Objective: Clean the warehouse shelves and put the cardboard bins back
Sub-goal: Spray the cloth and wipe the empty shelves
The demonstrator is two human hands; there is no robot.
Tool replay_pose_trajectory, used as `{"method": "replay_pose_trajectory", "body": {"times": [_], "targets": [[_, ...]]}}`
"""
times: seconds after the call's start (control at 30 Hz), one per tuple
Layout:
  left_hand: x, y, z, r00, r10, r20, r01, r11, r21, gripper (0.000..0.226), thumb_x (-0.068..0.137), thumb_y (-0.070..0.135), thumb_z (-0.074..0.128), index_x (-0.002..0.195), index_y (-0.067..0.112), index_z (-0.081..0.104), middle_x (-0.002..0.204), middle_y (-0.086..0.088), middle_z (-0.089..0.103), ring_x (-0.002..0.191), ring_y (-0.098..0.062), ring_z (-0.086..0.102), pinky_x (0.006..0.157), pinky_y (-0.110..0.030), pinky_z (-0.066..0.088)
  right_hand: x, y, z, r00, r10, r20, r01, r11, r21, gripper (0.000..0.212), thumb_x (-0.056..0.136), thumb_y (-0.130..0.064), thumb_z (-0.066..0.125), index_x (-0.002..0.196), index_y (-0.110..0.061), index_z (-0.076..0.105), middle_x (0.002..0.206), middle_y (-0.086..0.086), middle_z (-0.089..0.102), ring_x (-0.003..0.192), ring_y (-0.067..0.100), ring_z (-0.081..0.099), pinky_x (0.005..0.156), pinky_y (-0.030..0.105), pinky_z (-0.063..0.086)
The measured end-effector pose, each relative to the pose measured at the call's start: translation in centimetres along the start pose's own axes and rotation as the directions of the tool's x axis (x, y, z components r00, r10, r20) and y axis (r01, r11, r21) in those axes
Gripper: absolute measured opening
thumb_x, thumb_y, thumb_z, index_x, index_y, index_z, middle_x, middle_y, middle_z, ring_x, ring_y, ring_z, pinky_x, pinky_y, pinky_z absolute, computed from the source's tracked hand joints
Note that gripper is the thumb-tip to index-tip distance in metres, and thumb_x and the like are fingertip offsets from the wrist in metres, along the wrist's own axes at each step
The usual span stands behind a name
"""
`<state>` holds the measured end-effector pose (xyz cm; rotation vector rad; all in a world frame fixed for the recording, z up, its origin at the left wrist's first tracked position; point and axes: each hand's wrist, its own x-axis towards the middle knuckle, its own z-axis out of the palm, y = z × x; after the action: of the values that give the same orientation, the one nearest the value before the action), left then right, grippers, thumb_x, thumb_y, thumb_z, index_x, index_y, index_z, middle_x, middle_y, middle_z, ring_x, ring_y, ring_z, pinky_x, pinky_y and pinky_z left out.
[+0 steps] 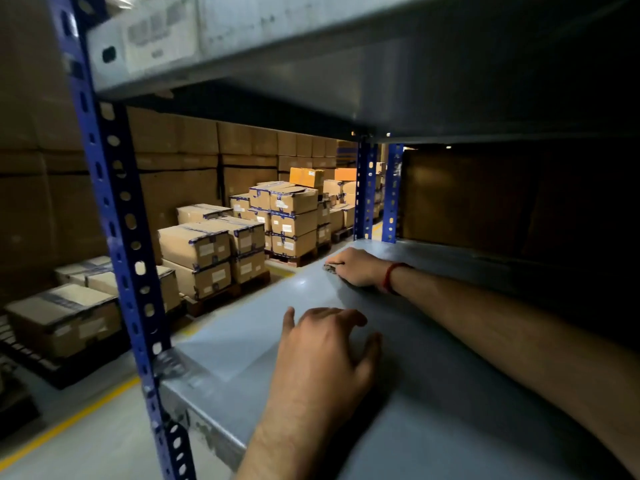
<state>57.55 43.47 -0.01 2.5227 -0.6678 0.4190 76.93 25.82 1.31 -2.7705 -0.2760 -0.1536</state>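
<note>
A bare grey metal shelf (433, 393) lies in front of me. My left hand (325, 348) rests flat on it near the front, fingers spread and slightly bent. My right hand (356, 266), with a red band at the wrist, reaches across to the shelf's far left edge and grips a small dark cloth (330, 268), of which only a scrap shows under the fingers. No cardboard bin stands on this shelf level.
A blue perforated upright (128, 258) stands at the front left, and two more uprights (377, 192) at the back. Another grey shelf (311, 64) hangs low overhead. Beyond are taped cartons on pallets (221, 251). A large brown carton (460, 199) sits in the dark at the back right.
</note>
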Motion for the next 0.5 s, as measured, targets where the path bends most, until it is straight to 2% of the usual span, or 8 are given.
{"method": "replay_pose_trajectory", "body": {"times": [0.1,0.17,0.27,0.33,0.43,0.47,0.5], "targets": [[0.0,-0.1,-0.1,1.000,0.000,0.022,-0.001,1.000,0.018,0.043,0.095,0.058,0.046,0.130,0.036,0.057,0.134,0.019,0.058,0.131,-0.003,0.043,0.123,-0.044,0.009,0.8,-2.5,0.8,0.991,-0.127,0.052,0.123,0.990,0.069,0.040,0.103,-0.017,0.042,0.139,-0.018,0.057,0.138,0.002,0.060,0.119,0.022,0.057,0.105,0.035,0.045],[0.0,-0.1,-0.2,1.000,0.004,0.021,-0.004,1.000,0.004,0.043,0.095,0.057,0.046,0.132,0.036,0.056,0.136,0.019,0.057,0.132,-0.004,0.042,0.123,-0.045,0.009,1.1,-1.2,0.5,0.980,-0.177,0.094,0.174,0.984,0.037,0.040,0.103,-0.017,0.043,0.141,-0.022,0.055,0.138,-0.001,0.060,0.120,0.019,0.057,0.104,0.033,0.044],[-0.4,-0.3,-0.4,0.999,0.032,0.004,-0.032,0.999,-0.027,0.043,0.096,0.056,0.048,0.134,0.037,0.054,0.138,0.018,0.055,0.134,-0.006,0.041,0.122,-0.046,0.009,2.4,2.7,-0.9,0.999,-0.045,0.010,0.046,0.995,-0.092,0.040,0.102,-0.013,0.042,0.140,-0.019,0.056,0.140,0.004,0.059,0.125,0.022,0.054,0.107,0.034,0.040],[0.9,-0.2,-0.9,0.997,0.061,0.053,-0.061,0.998,-0.006,0.044,0.096,0.054,0.051,0.137,0.039,0.052,0.139,0.015,0.055,0.133,-0.010,0.043,0.121,-0.046,0.020,3.4,3.8,-0.9,0.997,0.052,-0.056,-0.058,0.992,-0.113,0.040,0.101,-0.012,0.040,0.136,-0.014,0.059,0.139,0.009,0.059,0.124,0.026,0.054,0.108,0.035,0.040],[6.3,0.1,-1.5,0.956,0.086,0.282,-0.103,0.994,0.046,0.044,0.096,0.043,0.059,0.138,0.033,0.053,0.137,0.003,0.057,0.125,-0.019,0.054,0.107,-0.041,0.044,3.7,2.4,0.3,1.000,0.013,-0.027,-0.012,1.000,0.012,0.039,0.101,-0.008,0.042,0.136,-0.011,0.058,0.132,0.008,0.062,0.117,0.023,0.057,0.105,0.036,0.043],[8.1,0.0,-1.4,0.952,0.100,0.288,-0.117,0.992,0.043,0.042,0.096,0.037,0.061,0.137,0.027,0.054,0.133,-0.001,0.060,0.120,-0.020,0.058,0.103,-0.041,0.048,3.1,2.1,0.5,1.000,-0.018,0.002,0.018,0.997,0.070,0.039,0.100,-0.005,0.045,0.137,-0.009,0.057,0.128,0.009,0.062,0.115,0.023,0.057,0.101,0.032,0.044],[9.5,-0.3,-1.1,0.965,0.114,0.237,-0.128,0.991,0.044,0.039,0.096,0.033,0.061,0.134,0.023,0.056,0.128,-0.002,0.062,0.114,-0.020,0.061,0.100,-0.041,0.051,2.7,2.2,0.3,0.998,-0.044,0.034,0.041,0.996,0.083,0.039,0.099,-0.003,0.049,0.137,-0.006,0.055,0.128,0.012,0.061,0.116,0.025,0.056,0.094,0.024,0.044]]}}
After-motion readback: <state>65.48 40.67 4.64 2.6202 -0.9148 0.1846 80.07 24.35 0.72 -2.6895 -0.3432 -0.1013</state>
